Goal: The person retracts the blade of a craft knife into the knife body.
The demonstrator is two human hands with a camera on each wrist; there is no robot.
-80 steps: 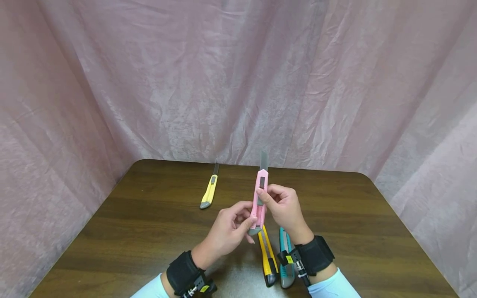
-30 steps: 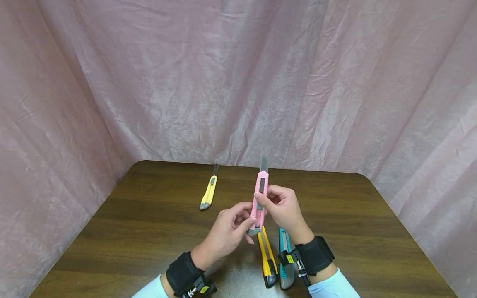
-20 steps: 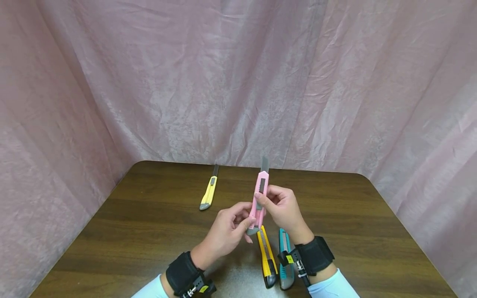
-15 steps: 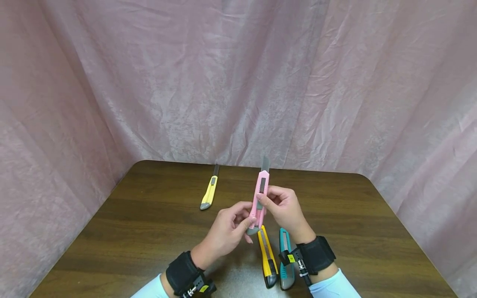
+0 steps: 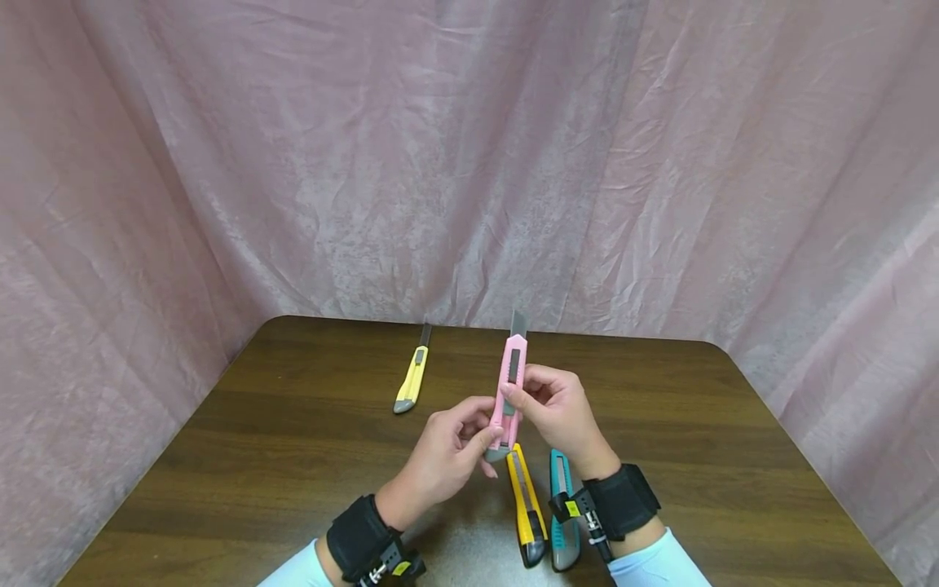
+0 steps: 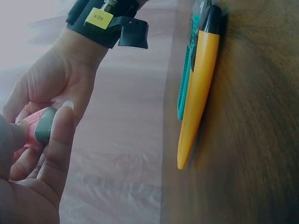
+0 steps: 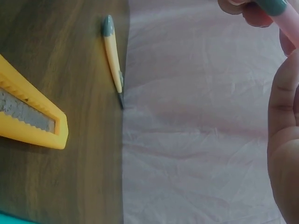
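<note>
Above the table, a pink box cutter (image 5: 513, 359) is held between both hands, its blade extended and pointing away. My left hand (image 5: 443, 456) pinches its grey-capped rear end. My right hand (image 5: 561, 412) grips the middle of the handle, the thumb on the slider. In the left wrist view, the grey end cap (image 6: 45, 125) shows between the fingers. The right wrist view catches only part of the right hand (image 7: 285, 140) at its edge. Below the hands lie a yellow-orange box cutter (image 5: 524, 509) and a teal box cutter (image 5: 563, 514), side by side with no blades showing.
On the far left part of the brown wooden table (image 5: 293, 456) lies a pale yellow box cutter (image 5: 412, 379), blade extended toward the back edge. A pink curtain (image 5: 440, 163) hangs behind the table and along its sides.
Both hands keep their hold on the pink box cutter. It has shifted very slightly, and its blade tip stands a little lower than at the earliest frame. The other cutters stay put.
</note>
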